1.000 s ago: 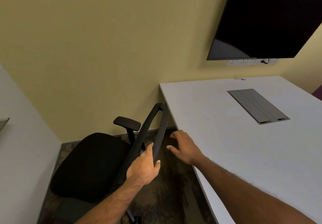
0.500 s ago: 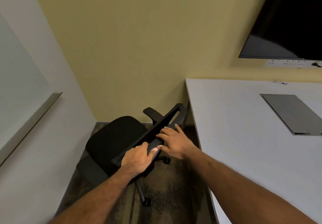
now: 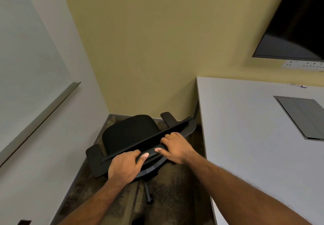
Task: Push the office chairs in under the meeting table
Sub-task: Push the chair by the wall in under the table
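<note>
A black office chair (image 3: 129, 135) stands in the corner, left of the white meeting table (image 3: 249, 137). Its seat faces the yellow wall and its backrest top edge runs diagonally toward me. My left hand (image 3: 125, 166) grips the near end of that top edge, thumb over the rim. My right hand (image 3: 176, 146) holds the same edge further along, fingers curled over it. Both armrests show, one at the left front and one near the table corner. The chair sits outside the table, its right armrest close to the table's corner.
A white wall with a whiteboard tray (image 3: 43, 118) closes in on the left. The yellow wall (image 3: 149, 49) is right behind the chair. A dark screen (image 3: 296, 23) hangs above the table, a grey cable hatch (image 3: 303, 116) lies in the tabletop. Patterned carpet (image 3: 168, 189) lies beneath.
My right hand came off the table edge and took hold of the backrest beside my left hand. The chair has turned so that its backrest lies more crosswise, and my view swung left.
</note>
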### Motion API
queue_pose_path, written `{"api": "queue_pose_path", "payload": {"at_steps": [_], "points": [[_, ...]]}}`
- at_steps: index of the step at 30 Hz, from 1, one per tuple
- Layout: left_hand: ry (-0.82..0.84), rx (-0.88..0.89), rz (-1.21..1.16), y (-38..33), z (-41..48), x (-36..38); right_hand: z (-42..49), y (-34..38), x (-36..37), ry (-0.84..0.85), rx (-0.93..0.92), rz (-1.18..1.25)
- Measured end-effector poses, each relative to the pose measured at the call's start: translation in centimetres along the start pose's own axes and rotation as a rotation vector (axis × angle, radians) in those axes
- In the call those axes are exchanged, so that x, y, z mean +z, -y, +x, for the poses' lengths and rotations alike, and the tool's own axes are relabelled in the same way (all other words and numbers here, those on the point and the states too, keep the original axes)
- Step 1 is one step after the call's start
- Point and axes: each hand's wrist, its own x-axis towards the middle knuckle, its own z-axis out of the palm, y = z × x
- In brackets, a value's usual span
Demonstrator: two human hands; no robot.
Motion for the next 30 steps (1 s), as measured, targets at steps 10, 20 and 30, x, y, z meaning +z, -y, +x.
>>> {"api": "queue_pose_path", "payload": {"at_steps": [10,20,30], "points": [[-0.076,0.131,0.072,-2.5,-4.1,0.4,-4.7,-5.9,0.6,-0.071,0.168,0.034],[-0.034,0.196,0.055,1.1,-4.3,-0.4,-5.2,-2.2,0.9,-0.092,0.222,0.066],[-0.001,0.255,0.091,6.0,-4.7,-0.9,-4.3,2.3,1.2,-0.036,0.357,0.070]]}}
